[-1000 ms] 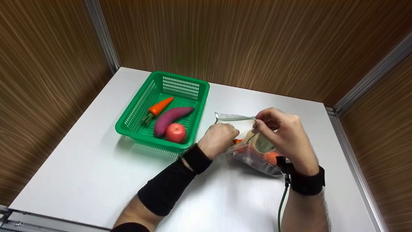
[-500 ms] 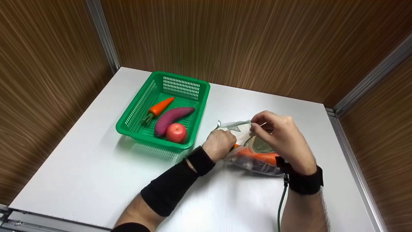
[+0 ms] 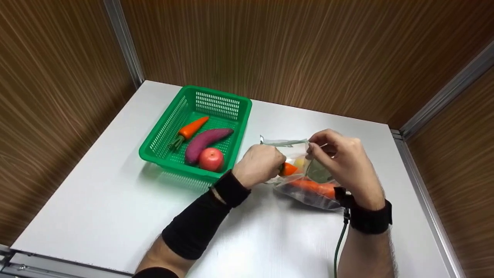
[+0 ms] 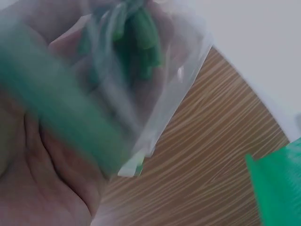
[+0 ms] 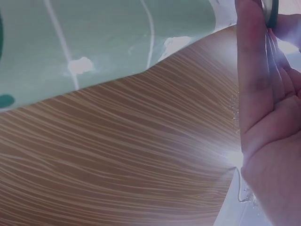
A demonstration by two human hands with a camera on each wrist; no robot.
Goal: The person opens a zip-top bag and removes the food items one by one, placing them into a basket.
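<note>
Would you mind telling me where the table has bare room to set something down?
The white table is bare in front of the green basket and left of the left hand. It is crowded where both hands hold the plastic bag, right hand pinching its top.

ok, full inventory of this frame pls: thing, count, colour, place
table: 1, white, fills the booth floor between the walls
walls: brown wood grain, on three sides, with grey metal corner strips
basket: 1, green slotted plastic, far left part of the table
carrot: 1, orange with green top, inside the basket
sweet potato: 1, purple, in the basket beside the carrot
apple: 1, red, near corner of the basket
bag: 1, clear plastic with zip top, on the table right of the basket, holds orange and yellowish-green items, count unclear
cable: 1, dark green, runs down from the right wrist
left hand: black sleeve, grips the bag's near edge
right hand: black wristband, pinches the bag's zip strip
</note>
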